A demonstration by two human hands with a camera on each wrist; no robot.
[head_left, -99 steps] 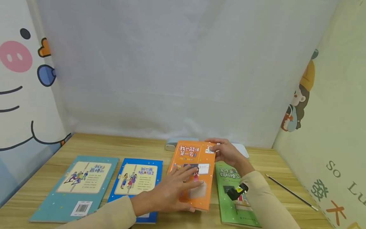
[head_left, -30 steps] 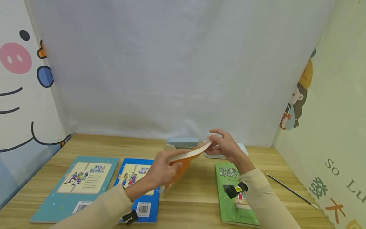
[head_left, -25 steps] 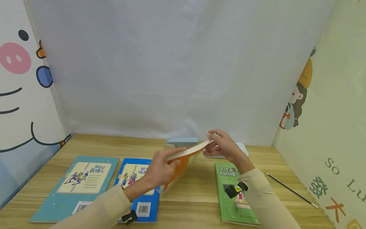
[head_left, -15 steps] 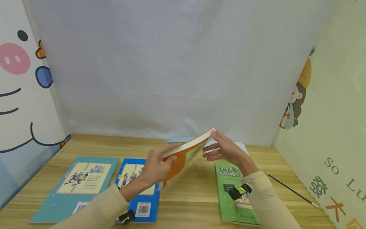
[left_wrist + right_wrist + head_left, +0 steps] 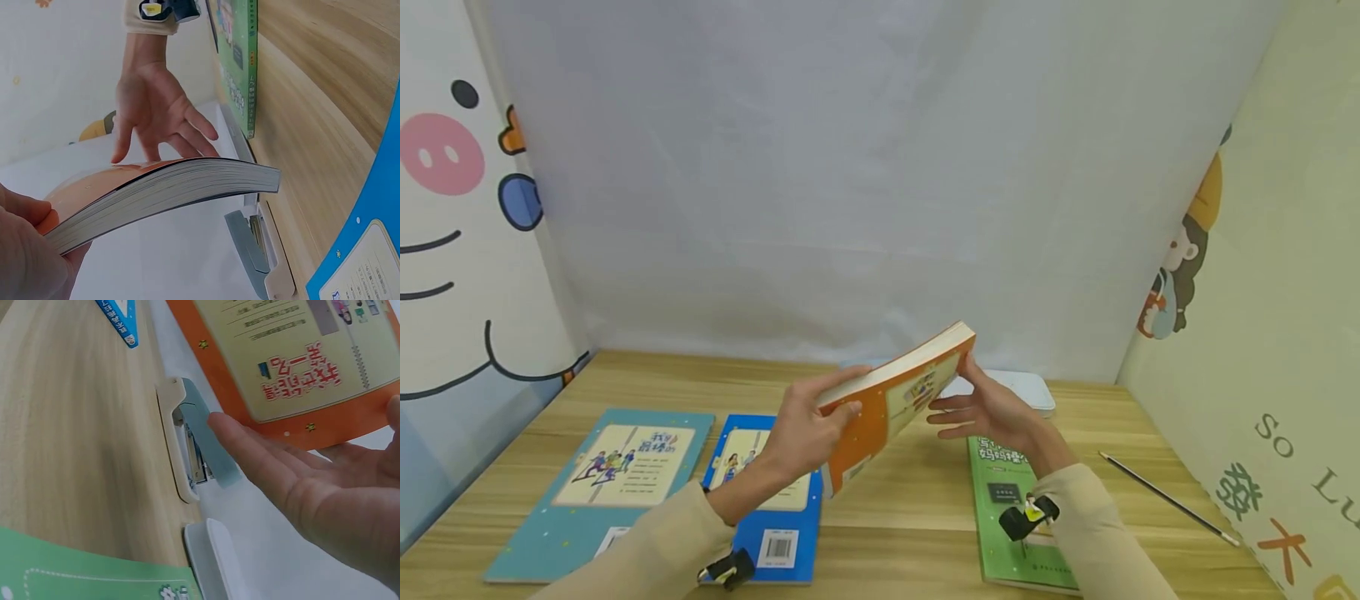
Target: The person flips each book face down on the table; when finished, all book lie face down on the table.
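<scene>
The orange book [image 5: 868, 425] was held tilted above the table [image 5: 902, 533], its near end clamped between the left hand's [image 5: 805, 429] thumb and fingers. By its far end, the right hand [image 5: 992, 408] was held with fingers spread; whether the book was touched could not be told. Behind the book, the stapler [image 5: 209, 447] was mostly hidden from the head view. Left of the book, the blue book [image 5: 793, 517] was partly covered; right of it, the green book [image 5: 1011, 554] likewise.

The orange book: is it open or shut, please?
Shut: the orange book, gripped by the left hand, shows its pages together in one block in the left wrist view.
</scene>
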